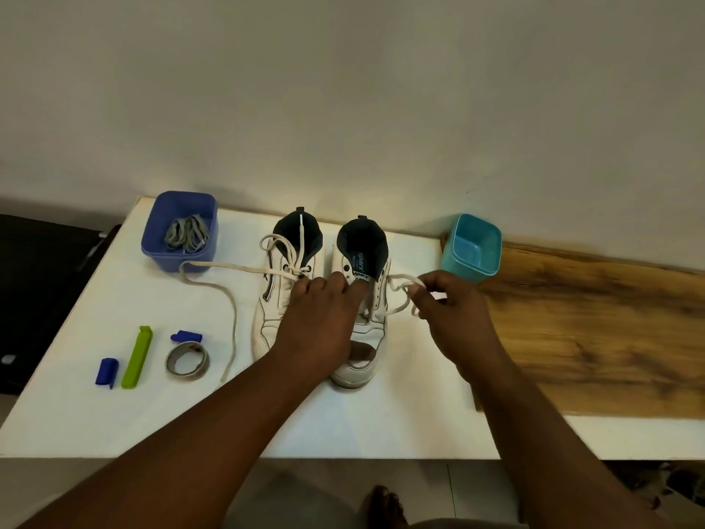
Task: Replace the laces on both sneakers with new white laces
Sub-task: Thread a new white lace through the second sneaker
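On the white worktop [400, 421], against a pale wall, two white high-top sneakers stand side by side, touching, toes toward the person and dark-lined collars toward the wall. The left sneaker [272, 299] is already threaded with a cream-white lace [213, 278], loosely looped at the top; its long ends trail away to the left across the worktop, one curling down past the roll of tape. The right sneaker [362, 360] has its tongue exposed with empty eyelets along the upper part, and a second white lace [400, 286] comes out of its right side.

The left hand [324, 322] lies over both shoes, fingers curled down at the right sneaker's tongue; whether its grip holds anything I cannot tell. The right hand [454, 311] has a closed grip, pinching the second lace just to the right of that shoe, with a loop standing above the fingers.

Two tubs: a blue one [179, 253] at the back left holding a bundle of grey laces [189, 232], and a teal one [472, 248] at the back right. Near the front left lie a tape roll [187, 358], a green clip [136, 357] and two small blue pieces, one [106, 372] beside the clip and one [186, 336] above the tape. A wooden board [610, 337] covers the worktop's right part.
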`<state>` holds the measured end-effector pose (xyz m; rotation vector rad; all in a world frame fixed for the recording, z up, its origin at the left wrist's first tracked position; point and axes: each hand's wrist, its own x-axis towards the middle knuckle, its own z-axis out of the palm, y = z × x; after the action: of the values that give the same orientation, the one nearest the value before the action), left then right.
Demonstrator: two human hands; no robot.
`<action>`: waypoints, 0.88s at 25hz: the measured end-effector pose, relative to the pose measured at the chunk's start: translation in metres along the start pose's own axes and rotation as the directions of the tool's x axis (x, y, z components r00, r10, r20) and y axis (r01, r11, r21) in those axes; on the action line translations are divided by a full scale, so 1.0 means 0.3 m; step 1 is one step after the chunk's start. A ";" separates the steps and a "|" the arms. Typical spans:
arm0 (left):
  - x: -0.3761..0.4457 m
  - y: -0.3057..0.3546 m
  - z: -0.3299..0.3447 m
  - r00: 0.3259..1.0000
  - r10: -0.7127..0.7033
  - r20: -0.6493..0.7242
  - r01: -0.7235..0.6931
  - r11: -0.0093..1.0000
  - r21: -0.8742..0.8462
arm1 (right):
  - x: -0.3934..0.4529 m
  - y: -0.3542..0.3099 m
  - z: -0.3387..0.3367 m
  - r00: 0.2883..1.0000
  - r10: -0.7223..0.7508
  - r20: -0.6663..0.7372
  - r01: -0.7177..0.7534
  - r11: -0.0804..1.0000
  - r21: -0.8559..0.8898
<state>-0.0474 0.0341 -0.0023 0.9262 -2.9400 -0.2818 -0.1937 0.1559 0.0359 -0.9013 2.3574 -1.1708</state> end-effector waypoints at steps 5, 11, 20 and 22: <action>0.011 -0.032 -0.032 0.999 -0.037 -0.029 0.032 0.987 -0.159 | 0.040 -0.023 -0.008 0.954 0.073 -0.289 0.086 0.860 0.503; 0.014 -0.012 -0.004 1.000 -0.012 -0.007 0.012 0.998 -0.068 | 0.045 -0.077 -0.125 0.740 -0.069 -0.669 0.531 0.670 0.518; 0.016 -0.014 -0.005 1.000 -0.023 -0.011 0.021 0.994 -0.104 | 0.005 0.015 0.039 0.994 -0.078 0.073 0.088 0.984 -0.152; 0.020 -0.023 -0.006 1.000 -0.026 -0.005 0.025 0.990 -0.135 | 0.006 0.032 0.065 0.984 -0.142 0.104 0.171 0.912 -0.373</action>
<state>-0.0482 0.0248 -0.0019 0.9439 -2.8622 -0.4715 -0.1876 0.1478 0.0166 -1.2584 2.5339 -0.7197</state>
